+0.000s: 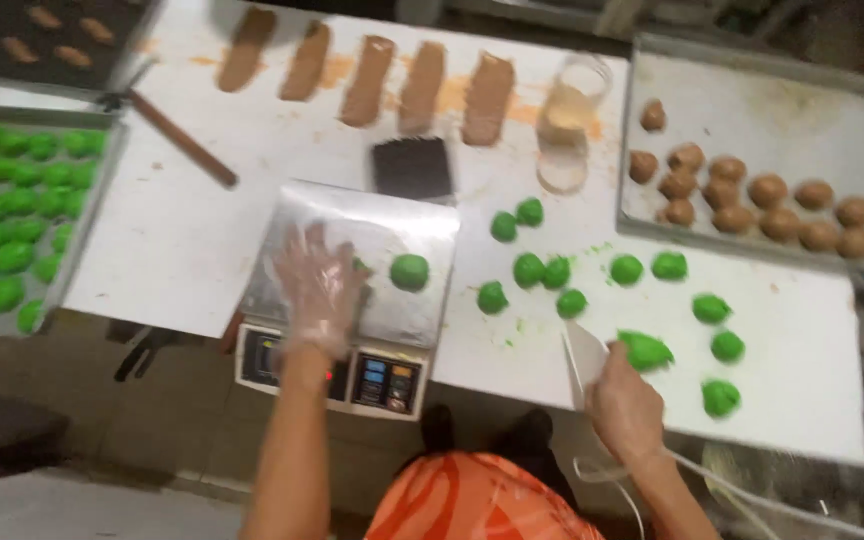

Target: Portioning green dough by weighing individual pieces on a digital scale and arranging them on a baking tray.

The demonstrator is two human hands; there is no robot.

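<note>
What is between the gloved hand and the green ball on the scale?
Nothing: in the head view, only bare scale pan lies between the left hand and the green ball.

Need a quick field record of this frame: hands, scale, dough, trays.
left hand: in a clear glove, over the scale pan, open
right hand: bare, grips a white scraper beside a green lump
scale: one green ball on its steel pan
table: loose green balls right of the scale, brown strips at the far edge
left tray: many green balls
right tray: brown balls
</note>
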